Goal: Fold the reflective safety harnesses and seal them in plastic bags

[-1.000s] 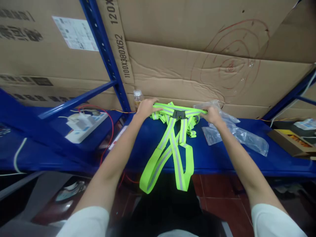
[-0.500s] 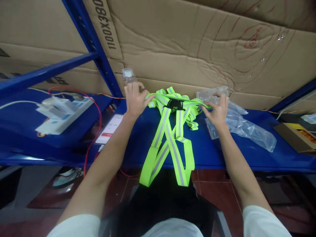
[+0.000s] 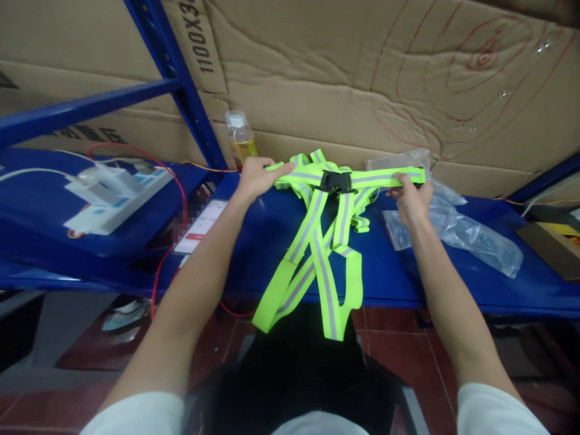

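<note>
A neon-yellow reflective harness [image 3: 321, 260] with grey stripes lies across the blue shelf, its crossed straps hanging over the front edge toward my lap. Its waist strap is stretched sideways between my hands, with a black buckle [image 3: 336, 182] at the centre. My left hand [image 3: 261, 176] pinches the strap's left part, thumb on top. On the other side my right hand [image 3: 412, 192] grips the strap near its right end, thumb on top and fingers beneath. Further loops of strap are bunched behind the buckle.
A clear plastic bag [image 3: 480, 238] lies right of the harness. Behind my left hand stands a bottle [image 3: 242, 142] with yellow liquid. A phone [image 3: 202, 226] and a power strip [image 3: 120, 202] with cables are at left. An open cardboard box [image 3: 548, 248] sits at far right.
My right hand has moved outward, drawing the waist strap straighter and flatter. The strap's striped face and the buckle now face me. My left hand has turned so its thumb lies over the strap.
</note>
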Demonstrator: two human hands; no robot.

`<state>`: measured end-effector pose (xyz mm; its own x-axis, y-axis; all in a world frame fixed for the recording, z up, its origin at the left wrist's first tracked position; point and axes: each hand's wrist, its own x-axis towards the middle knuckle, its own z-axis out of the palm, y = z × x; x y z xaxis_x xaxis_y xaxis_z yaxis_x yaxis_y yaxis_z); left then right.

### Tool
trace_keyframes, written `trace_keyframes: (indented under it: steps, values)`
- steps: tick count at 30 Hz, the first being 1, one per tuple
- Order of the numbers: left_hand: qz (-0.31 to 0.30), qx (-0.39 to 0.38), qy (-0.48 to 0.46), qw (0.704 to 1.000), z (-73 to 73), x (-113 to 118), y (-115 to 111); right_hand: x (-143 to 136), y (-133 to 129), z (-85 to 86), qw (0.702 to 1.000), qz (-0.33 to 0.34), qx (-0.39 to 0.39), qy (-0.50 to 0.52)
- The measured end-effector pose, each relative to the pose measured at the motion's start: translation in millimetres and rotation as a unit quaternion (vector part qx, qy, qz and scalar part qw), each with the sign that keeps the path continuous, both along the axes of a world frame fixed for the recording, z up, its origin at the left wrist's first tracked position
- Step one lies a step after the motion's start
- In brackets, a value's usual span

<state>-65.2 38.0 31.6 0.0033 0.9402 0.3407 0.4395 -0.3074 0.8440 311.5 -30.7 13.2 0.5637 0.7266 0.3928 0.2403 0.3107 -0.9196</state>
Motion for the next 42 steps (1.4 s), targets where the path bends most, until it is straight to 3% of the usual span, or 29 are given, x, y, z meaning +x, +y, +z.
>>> trace_keyframes:
  steps: [3,6,8,12,16,19,22,26,31,37,42]
  values:
    - [-0.168,-0.131,-0.098,0.972,7.3,-2,-7,0,4,-5.8,0.999,0.026,-0.027,0.021]
    - [-0.230,-0.146,-0.137,0.952,12.1,-4,-12,-3,3,-8.0,0.999,0.028,-0.027,0.032]
    - [-0.199,-0.124,-0.144,0.961,10.9,-3,-11,-8,1,-7.5,0.999,0.022,-0.014,0.043]
    - [-0.067,-0.115,-0.185,0.974,0.9,6,-1,-23,-7,-4.6,0.997,0.048,-0.002,0.063]
    - [0.024,-0.083,-0.308,0.947,-7.7,16,7,-33,-15,-2.7,0.992,0.087,-0.009,0.095]
    - [0.052,-0.053,-0.383,0.921,-11.0,22,9,-34,-16,-2.4,0.983,0.128,-0.027,0.129]
    - [0.043,-0.051,-0.424,0.903,-12.6,23,9,-31,-14,-2.4,0.970,0.148,-0.037,0.189]
    - [-0.015,-0.053,-0.448,0.893,-13.6,27,9,-33,-13,-3.7,0.952,0.158,-0.046,0.259]
    - [-0.054,-0.046,-0.465,0.883,-17.3,41,6,-41,-13,-7.3,0.952,0.145,0.028,0.269]
    - [-0.077,0.062,-0.433,0.896,-25.6,54,2,-38,-17,-2.8,0.949,0.198,0.062,0.238]
    - [-0.099,0.132,-0.363,0.917,-22.6,65,-18,-45,-27,7.7,0.944,0.260,0.056,0.195]
